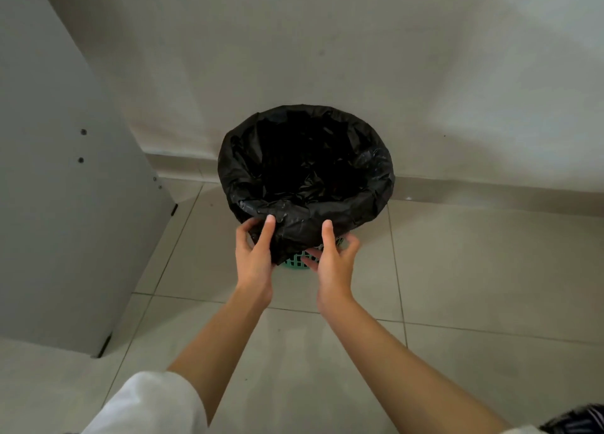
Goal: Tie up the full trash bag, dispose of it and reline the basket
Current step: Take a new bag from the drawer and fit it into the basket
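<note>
— Where's it at?
— Basket (295,263) on the floor by the wall, black bag (307,172) folded over its rim. Looks relined; just tidying left.
— Hands?
— Left hand (255,257) pinches the bag's overhang; right hand (333,260) is spread loose beside it, holding nothing.

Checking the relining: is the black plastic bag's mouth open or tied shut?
Open: the black plastic bag is folded over the green basket's rim, its dark interior showing.

Bare tiled floor (474,270) right of basket (295,262); cabinet panel (65,172) near left, wall (327,41) seemingly just behind.
</note>
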`<state>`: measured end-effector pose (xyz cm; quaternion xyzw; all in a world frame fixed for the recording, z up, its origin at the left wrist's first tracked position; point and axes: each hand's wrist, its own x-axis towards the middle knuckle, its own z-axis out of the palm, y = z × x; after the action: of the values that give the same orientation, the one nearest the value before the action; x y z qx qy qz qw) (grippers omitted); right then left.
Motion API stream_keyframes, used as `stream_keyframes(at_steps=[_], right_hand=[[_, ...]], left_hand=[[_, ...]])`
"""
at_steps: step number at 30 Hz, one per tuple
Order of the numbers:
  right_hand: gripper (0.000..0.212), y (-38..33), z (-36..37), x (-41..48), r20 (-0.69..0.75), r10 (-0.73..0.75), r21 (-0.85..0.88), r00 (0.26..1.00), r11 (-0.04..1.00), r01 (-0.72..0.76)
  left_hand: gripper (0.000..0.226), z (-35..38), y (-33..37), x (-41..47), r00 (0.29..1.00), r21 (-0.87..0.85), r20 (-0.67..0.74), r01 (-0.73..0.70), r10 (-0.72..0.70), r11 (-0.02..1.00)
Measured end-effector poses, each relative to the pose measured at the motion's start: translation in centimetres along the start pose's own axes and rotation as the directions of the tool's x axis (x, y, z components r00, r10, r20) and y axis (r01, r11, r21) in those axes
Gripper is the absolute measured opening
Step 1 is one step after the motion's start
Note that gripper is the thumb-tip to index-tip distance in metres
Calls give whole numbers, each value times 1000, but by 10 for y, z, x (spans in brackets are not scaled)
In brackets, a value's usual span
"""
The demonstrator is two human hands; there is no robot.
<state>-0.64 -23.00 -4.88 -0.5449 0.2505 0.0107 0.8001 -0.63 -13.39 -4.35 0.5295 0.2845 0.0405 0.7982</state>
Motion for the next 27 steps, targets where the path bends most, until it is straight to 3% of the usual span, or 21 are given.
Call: stream_keyframes(at_steps=[3,5,7,9,13,16,19,21,25,27], right_hand=[[21,1,5,-3,70,-30,-25,997,999,32],[7,5,5,-4,38,-70,-116,997,991,74],[12,11,3,-3,-21,-111,-218,994,970,103],[7,14,0,0,-61,-102,-188,993,978,89],[22,15,-1,3,-127,-128,-111,984,987,114],[20,20,3,1,-138,-150,-113,979,984,135],[12,26,6,-4,-68,-185,-184,980,968,170],[10,28,6,-8,-21,-265,-309,964,919,246],[9,31,6,-17,135,-481,-505,866,719,478],[21,36,7,-19,255,-519,-557,816,611,563]], left_hand=[[23,-7,-3,0,998,46,52,22,-24,999],[16,-13,-8,0,998,94,58,29,-35,995],[17,-19,-11,3,999,193,32,5,-12,981],[15,-23,-12,6,999,301,17,-43,40,953],[17,-26,-11,0,969,515,24,-222,245,828],[33,-22,-11,-9,939,528,69,-320,336,786],[35,-16,-12,-12,932,530,176,-361,316,768],[44,-13,-11,-8,955,521,197,-293,221,801],[74,-13,3,-2,964,564,265,-180,30,806],[55,-13,12,-1,952,567,306,-202,23,799]])
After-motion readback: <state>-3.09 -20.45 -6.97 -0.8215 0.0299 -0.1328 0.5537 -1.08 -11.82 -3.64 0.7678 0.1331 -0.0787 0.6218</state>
